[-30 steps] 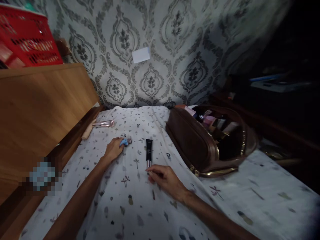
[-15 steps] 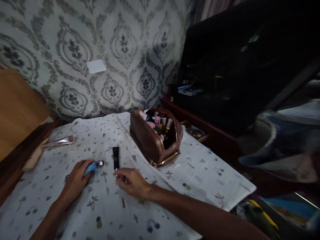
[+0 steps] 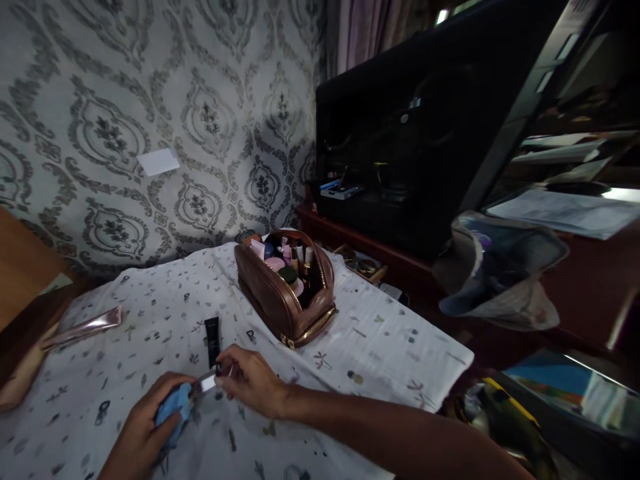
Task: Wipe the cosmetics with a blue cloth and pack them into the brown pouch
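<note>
My left hand is closed round a crumpled blue cloth. A small item with a shiny silver end sticks out of the cloth to the right. My right hand has its thumb and fingers pinched at the tip of that silver end; what exactly lies between them is hard to make out. Just beyond the fingers a black tube lies on the patterned white cloth. Farther back stands an unzipped brown makeup bag, filled with several cosmetics.
A shiny pink tube-like pouch lies at the left, beside a beige object. A dark television screen stands at the back right. An open grey bag sits right of the table. Patterned wallpaper covers the wall behind.
The view has turned rightward. My left hand has brought the silver-ended item across to my right hand, whose fingers now meet it. The black tube and makeup bag stay put.
</note>
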